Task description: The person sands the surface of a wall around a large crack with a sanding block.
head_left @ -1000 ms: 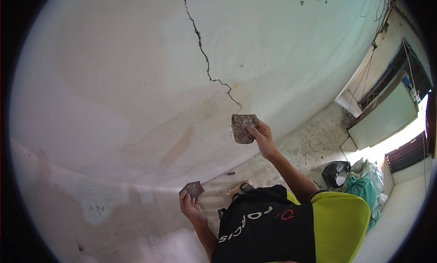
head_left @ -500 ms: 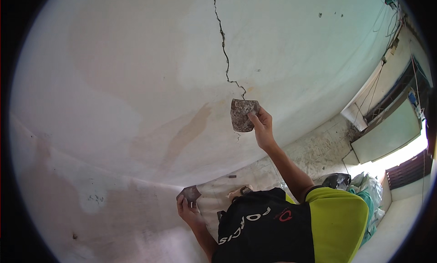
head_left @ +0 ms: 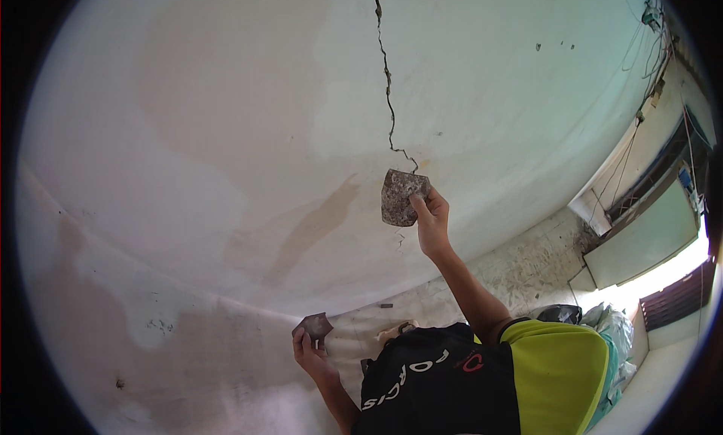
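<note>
My right hand (head_left: 432, 220) is closed on a flat, squarish plate (head_left: 401, 200), brown-grey and mottled as if crusted, with the thumb on its near face. The plate is up against or just off the wall, at the lower end of a dark jagged crack (head_left: 389, 96); whether it touches the wall I cannot tell. A faint line of cracking shows just below the plate. Lower down and to the left, my left hand (head_left: 310, 352) grips a smaller, dark brown, angular flat plate (head_left: 315, 326) by its edge.
The pale wall (head_left: 226, 96) carries beige patches and a brown smear (head_left: 320, 224). A small dark piece (head_left: 386, 305) lies on the dusty floor. At right are plastic bags (head_left: 614, 322), a pale panel (head_left: 644, 235) by a bright opening, and hanging wires (head_left: 651, 54).
The view has shifted, so the crack appears farther right and lower. My right hand's plate is tilted a little more and sits slightly farther left relative to the crack. Both hands keep their hold.
</note>
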A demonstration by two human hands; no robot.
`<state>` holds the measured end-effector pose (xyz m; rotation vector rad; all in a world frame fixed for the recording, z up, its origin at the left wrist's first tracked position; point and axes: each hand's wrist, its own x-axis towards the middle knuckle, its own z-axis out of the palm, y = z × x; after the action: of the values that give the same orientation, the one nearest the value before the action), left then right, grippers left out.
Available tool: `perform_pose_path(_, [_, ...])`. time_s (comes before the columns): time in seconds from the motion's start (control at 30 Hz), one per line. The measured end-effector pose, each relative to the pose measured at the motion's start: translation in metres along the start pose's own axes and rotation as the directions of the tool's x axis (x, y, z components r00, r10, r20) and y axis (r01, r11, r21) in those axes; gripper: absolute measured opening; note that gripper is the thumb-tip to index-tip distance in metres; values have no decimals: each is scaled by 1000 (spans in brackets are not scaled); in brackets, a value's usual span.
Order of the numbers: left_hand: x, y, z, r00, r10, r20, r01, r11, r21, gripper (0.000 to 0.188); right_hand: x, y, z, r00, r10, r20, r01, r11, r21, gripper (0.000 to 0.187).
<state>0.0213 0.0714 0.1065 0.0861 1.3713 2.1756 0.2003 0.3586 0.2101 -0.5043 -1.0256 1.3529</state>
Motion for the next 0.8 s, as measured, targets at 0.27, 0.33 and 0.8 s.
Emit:
perform_pose_path(0.27, [-4, -5, -12, 999, -32, -14, 32, 999, 23, 22, 3, 6, -6, 996, 87, 6, -87, 984, 154, 24])
perform_pose_path(0.33, [-4, -6, -15, 1000, -24, -8, 24, 999, 29, 22, 1, 6, -7, 990, 139, 14, -138, 962, 235, 23])
perform_pose_path(0.8, [-1, -10, -22, 1000, -15, 19, 14, 997, 71, 26, 1, 8, -24, 971, 223, 85, -239, 908, 344, 31])
